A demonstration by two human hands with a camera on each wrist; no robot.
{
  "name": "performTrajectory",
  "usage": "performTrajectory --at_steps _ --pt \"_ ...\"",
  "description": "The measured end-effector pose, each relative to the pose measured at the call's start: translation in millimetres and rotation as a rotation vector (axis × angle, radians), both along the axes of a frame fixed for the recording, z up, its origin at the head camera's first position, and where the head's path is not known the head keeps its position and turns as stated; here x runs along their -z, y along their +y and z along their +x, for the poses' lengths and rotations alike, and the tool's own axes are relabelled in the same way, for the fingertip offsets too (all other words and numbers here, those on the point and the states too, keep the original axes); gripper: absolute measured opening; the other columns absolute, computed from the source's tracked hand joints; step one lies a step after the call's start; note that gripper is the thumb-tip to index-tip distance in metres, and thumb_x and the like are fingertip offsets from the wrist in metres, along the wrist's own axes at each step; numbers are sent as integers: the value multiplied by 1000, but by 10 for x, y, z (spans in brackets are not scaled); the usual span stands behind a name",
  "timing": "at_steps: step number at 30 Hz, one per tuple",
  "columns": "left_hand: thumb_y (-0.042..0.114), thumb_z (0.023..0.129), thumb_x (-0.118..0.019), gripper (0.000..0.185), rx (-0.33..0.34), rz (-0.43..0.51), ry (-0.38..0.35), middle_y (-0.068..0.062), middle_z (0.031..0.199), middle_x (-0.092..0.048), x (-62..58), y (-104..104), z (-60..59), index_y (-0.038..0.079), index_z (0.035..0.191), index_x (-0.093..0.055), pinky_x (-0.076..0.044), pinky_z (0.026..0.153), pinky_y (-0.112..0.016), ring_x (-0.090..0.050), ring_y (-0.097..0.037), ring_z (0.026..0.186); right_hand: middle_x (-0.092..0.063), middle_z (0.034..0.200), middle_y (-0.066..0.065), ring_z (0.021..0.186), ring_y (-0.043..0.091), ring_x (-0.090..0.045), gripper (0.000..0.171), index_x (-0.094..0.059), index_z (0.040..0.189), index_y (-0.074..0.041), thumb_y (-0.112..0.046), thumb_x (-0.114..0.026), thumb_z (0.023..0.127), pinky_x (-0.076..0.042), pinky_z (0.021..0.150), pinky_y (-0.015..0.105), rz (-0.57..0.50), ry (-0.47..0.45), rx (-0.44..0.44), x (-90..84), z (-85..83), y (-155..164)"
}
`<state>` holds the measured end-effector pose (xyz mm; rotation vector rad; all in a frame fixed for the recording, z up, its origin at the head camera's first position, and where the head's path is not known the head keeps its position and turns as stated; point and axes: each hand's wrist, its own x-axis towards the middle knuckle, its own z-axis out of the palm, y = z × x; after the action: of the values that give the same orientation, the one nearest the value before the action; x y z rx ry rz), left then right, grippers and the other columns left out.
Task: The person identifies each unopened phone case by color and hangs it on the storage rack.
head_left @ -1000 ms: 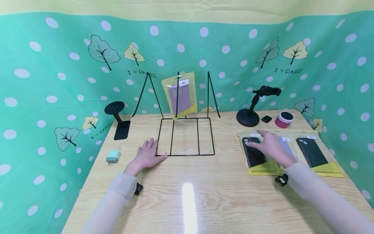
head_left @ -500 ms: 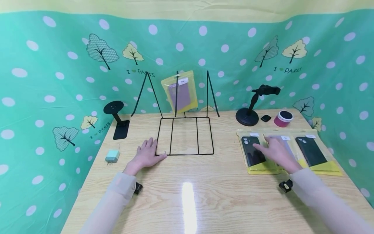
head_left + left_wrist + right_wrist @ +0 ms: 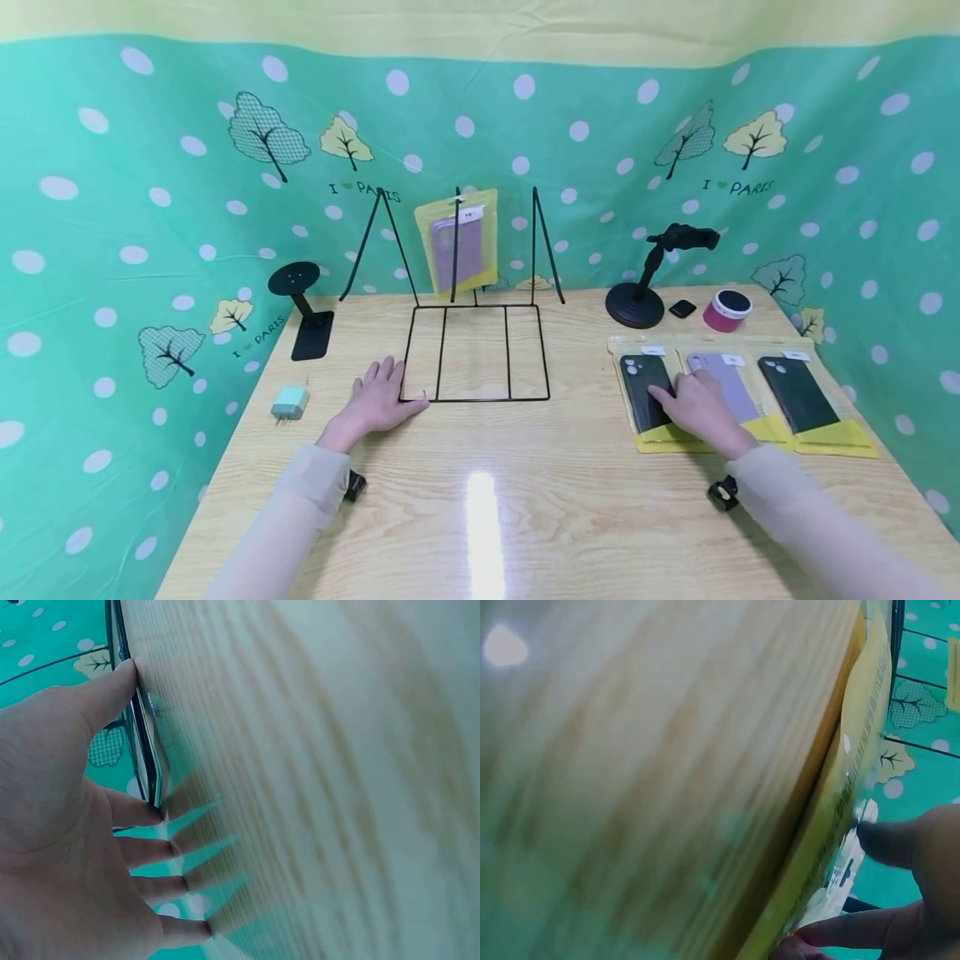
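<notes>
My left hand [image 3: 375, 398] rests with fingers spread at the front left corner of a black wire display rack [image 3: 480, 400], its thumb on the front wire. A clear and yellow packet with a purple phone case [image 3: 459, 250] hangs from the rack's middle arm. To the right, my right hand [image 3: 702, 408] touches flat packets, thumb on the left packet with a black phone case [image 3: 647, 392], fingers bent by its right edge. Thumb and index finger stand apart on the packet's film [image 3: 840, 881] in the right wrist view. Beside it lies a packet with a lilac phone case [image 3: 731, 387].
A third packet with a dark phone case [image 3: 798, 392] lies at the far right. Behind stand a black phone stand [image 3: 637, 304], a small black square [image 3: 682, 308] and a pink round speaker [image 3: 727, 310]. At left are another black stand [image 3: 311, 333] and a mint charger [image 3: 290, 403].
My right hand shifted right across the packets, then came back left and down onto the left packet. The hanging packet has swung slightly. My left hand has stayed at the rack corner.
</notes>
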<state>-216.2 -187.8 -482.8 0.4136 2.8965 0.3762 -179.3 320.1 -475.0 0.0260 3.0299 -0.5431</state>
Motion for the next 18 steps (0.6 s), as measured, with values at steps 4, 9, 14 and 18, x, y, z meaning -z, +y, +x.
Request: performTrajectory --at_steps 4,9,14,18 --pt "56 91 -53 91 -5 1 4 -30 152 -15 -10 -5 4 -7 148 -21 -15 99 -70 -11 -50 136 -54 76 25 89 45 -44 44 -58 79 12 -27 -53 97 -34 81 56 36 52 -21 28 -18 -49" --pt "57 91 -53 92 -4 8 5 -30 152 -15 -5 -2 6 -8 148 -21 -14 99 -70 -12 -50 136 -55 73 19 77 37 -47 34 -65 83 14 -17 -57 95 -39 67 47 0 110 -25 56 -50 -48" --pt "58 91 -52 93 -4 5 -20 -29 152 -13 29 -3 12 -7 148 -19 -13 100 -70 -10 -49 137 -61 70 9 65 25 -51 22 -72 90 7 -11 -59 93 -40 57 37 -96 107 28 84 -67 1" --pt "58 91 -52 93 -4 10 -4 -29 152 -14 35 -10 -1 -8 148 -20 -14 100 -70 -11 -49 137 -67 84 14 77 29 -58 21 -73 94 4 -13 -59 93 -45 63 41 -157 64 101 64 -89 7"
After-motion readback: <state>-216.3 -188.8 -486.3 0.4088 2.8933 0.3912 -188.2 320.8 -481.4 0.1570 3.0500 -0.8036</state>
